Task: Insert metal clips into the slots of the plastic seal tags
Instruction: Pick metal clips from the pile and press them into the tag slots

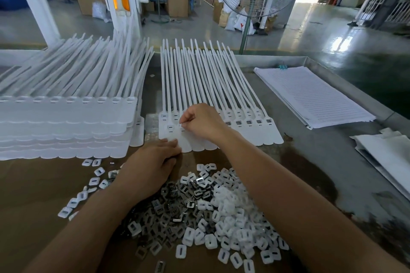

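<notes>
The right hand point(200, 123) is curling its fingers and pinching a small piece, seemingly a metal clip point(182, 126), right over the slot of one seal tag point(186, 145) in the centre row, so it can be pushed straight down. The left hand point(150, 162), fingers nearly straight and holding nothing, is pressing on the near flag ends of the tags, likely to stop them sliding. The heap of loose clips point(173, 204) and white caps point(233, 213) is lying just near of both hands, within easy reach.
</notes>
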Demonstrator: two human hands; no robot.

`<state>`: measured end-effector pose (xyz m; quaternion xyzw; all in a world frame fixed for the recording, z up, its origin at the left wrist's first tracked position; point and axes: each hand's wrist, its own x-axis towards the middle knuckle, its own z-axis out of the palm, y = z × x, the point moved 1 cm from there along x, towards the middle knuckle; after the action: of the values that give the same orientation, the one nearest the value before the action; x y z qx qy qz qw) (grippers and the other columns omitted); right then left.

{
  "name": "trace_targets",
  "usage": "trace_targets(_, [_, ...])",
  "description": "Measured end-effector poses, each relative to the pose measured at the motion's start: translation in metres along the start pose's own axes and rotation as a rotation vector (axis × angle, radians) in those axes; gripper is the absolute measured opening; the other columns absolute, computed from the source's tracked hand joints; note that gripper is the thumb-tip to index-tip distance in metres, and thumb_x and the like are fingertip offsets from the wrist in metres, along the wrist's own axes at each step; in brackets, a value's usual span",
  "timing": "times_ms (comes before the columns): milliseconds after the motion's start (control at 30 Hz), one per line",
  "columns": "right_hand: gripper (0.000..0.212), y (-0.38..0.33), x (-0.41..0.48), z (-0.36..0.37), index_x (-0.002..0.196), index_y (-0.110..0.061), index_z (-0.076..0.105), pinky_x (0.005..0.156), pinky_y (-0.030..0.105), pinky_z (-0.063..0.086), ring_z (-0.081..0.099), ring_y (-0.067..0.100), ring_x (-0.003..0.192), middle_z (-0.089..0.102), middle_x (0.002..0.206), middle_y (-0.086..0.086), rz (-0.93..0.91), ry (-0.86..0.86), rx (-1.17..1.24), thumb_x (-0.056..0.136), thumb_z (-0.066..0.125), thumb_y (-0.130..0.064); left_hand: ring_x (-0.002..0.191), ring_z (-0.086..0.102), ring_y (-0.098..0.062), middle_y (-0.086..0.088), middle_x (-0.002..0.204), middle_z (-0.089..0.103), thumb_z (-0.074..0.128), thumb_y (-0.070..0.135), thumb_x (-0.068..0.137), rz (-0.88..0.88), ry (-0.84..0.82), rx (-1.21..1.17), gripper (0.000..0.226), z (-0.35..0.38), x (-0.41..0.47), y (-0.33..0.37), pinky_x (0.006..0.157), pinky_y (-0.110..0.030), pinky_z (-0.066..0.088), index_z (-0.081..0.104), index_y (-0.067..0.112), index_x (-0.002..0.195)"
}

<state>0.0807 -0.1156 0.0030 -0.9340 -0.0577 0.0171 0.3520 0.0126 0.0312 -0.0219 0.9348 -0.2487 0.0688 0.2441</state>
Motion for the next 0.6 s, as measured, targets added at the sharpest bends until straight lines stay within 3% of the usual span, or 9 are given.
trace_targets(267, [0.022,0.0,0.006,0.006,0.071,-0.024,0.058,0.075,0.026,0.043,0.059,0.013,0.094,0.066,0.099,-0.003,-0.023,0.029,-0.097,0.085,0.059,-0.007,0.129,0.037,-0.01,0.007,0.137,0.046,0.05,0.013,0.09,0.015,0.019,0.006,0.034,0.001,0.0,0.0,0.097,-0.012,0.019,0.058,0.021,0.122])
trace_targets(400, [0.015,0.002,0.009,0.007,0.08,-0.019,0.071,0.074,0.025,0.044,0.06,0.011,0.093,0.069,0.097,-0.005,-0.015,0.072,-0.073,0.082,0.063,-0.007,0.13,0.036,-0.009,0.008,0.138,0.045,0.05,0.014,0.09,0.006,0.012,0.006,0.035,0.001,0.0,0.0,0.099,-0.014,0.019,0.057,0.023,0.123])
trace_targets(600, [0.015,-0.001,0.019,0.004,0.093,-0.018,0.067,0.062,0.022,0.038,0.057,0.013,0.093,0.065,0.103,-0.002,0.074,0.04,-0.111,0.082,0.064,-0.01,0.131,0.035,-0.008,0.009,0.138,0.044,0.049,0.015,0.091,-0.008,0.006,0.003,0.035,0.0,0.001,0.001,0.102,-0.016,0.019,0.056,0.023,0.124])
